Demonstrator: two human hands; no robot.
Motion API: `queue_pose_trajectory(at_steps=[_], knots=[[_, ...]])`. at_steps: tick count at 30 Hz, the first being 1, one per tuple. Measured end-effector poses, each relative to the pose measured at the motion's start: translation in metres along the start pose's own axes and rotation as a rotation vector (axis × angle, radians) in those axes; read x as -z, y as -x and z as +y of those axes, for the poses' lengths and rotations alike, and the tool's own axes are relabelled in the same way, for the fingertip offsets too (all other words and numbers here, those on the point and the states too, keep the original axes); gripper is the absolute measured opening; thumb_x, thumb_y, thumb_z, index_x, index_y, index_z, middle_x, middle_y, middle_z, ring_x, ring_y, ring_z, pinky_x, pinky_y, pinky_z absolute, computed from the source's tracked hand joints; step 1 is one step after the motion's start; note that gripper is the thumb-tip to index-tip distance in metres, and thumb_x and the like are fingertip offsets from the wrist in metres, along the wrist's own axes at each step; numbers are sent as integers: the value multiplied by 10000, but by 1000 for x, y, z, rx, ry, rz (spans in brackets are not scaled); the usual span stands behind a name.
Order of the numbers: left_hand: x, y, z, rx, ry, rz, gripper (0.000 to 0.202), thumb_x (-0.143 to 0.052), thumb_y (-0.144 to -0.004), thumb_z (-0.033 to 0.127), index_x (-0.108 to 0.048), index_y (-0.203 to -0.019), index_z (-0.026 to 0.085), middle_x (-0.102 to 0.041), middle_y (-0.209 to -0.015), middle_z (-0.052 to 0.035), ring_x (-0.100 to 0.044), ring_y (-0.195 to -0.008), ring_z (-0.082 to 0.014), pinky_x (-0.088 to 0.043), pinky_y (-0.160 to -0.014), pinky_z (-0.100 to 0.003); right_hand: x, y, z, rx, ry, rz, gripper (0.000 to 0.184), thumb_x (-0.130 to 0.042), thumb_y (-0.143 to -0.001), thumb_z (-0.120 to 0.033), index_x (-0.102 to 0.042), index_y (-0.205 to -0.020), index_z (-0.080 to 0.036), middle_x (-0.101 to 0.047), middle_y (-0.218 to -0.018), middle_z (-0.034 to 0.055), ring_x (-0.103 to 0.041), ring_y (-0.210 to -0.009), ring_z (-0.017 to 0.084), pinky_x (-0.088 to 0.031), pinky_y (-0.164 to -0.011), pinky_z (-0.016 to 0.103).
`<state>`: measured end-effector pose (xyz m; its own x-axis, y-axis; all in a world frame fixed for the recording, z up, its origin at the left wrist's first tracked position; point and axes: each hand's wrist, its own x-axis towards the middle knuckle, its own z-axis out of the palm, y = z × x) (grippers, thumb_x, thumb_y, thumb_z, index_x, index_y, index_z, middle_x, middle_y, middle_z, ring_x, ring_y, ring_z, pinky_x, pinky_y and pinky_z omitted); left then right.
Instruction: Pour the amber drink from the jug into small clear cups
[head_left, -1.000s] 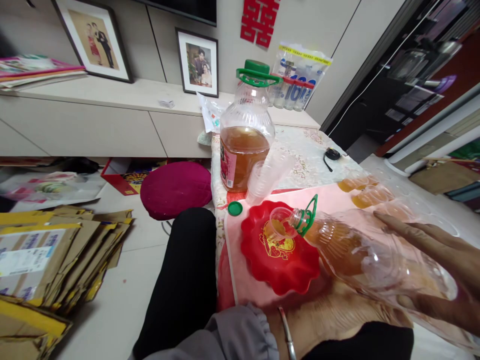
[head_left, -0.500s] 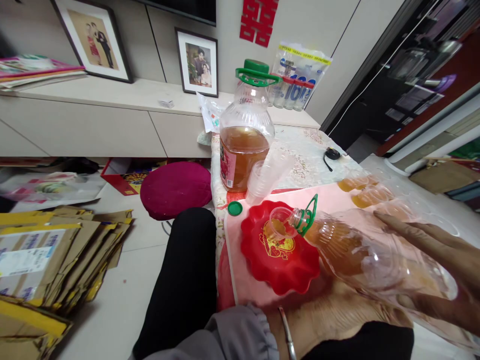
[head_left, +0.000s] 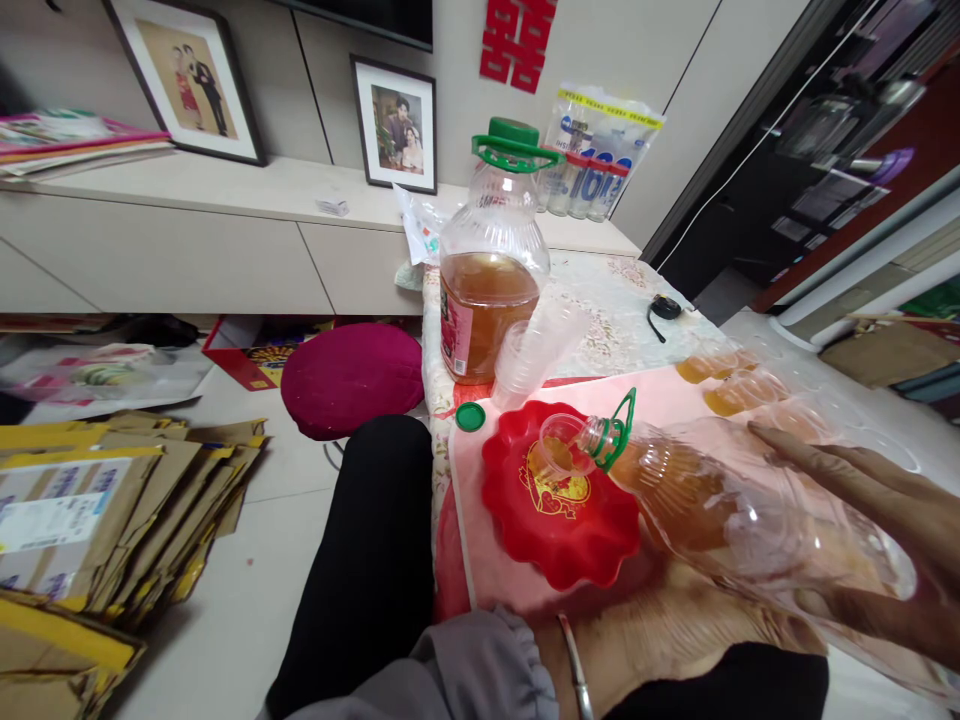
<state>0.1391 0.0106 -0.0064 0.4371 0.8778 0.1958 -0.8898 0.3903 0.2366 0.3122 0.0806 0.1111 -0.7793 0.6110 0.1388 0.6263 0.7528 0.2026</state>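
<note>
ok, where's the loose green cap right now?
Head view, near the middle: the green cap lies by the table's left edge, between the large jug and the red dish.

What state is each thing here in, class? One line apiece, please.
Bottle: uncapped, tilted, part full
Left hand: beneath bottle
Right hand: gripping bottle
Cup: part full, at bottle's mouth
Jug: capped, upright, part full
Green cap: lying flat
Spare cups: nested
Cardboard: piled
Cabinet fronts: shut

A floral-covered table point(head_left: 619, 330) bears a pink cloth point(head_left: 652, 402) under a scalloped red dish point(head_left: 540, 545), a green-capped jug point(head_left: 491, 290) at left and a strapped black object point(head_left: 665, 308) far right.
</note>
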Motion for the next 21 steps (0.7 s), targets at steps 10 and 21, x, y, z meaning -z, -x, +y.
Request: queue_pose_trajectory(at_steps=[10,21], knots=[[2,-2,-3,-4,-30,13,747,-1017,-462,208,-757,-1161,174,-780,-1234,-120,-557,-1432,-458,-214,-1271,-705,1,-1,0,9,-15,-23,847,-543,-910,-618,-272,-1667,-352,-615,-1537,145,-650,-1311,472,-626,-931,693],[6,-7,-8,53,-23,84,761,-1059,-313,255,-776,-1014,166,-786,-1206,-135,-546,-1428,-486,-208,-1267,-728,3,-3,-2,13,2,-19,858,-555,-895,-636,-284,-1659,-355,-630,-1519,143,-668,-1283,473,-646,-905,664]])
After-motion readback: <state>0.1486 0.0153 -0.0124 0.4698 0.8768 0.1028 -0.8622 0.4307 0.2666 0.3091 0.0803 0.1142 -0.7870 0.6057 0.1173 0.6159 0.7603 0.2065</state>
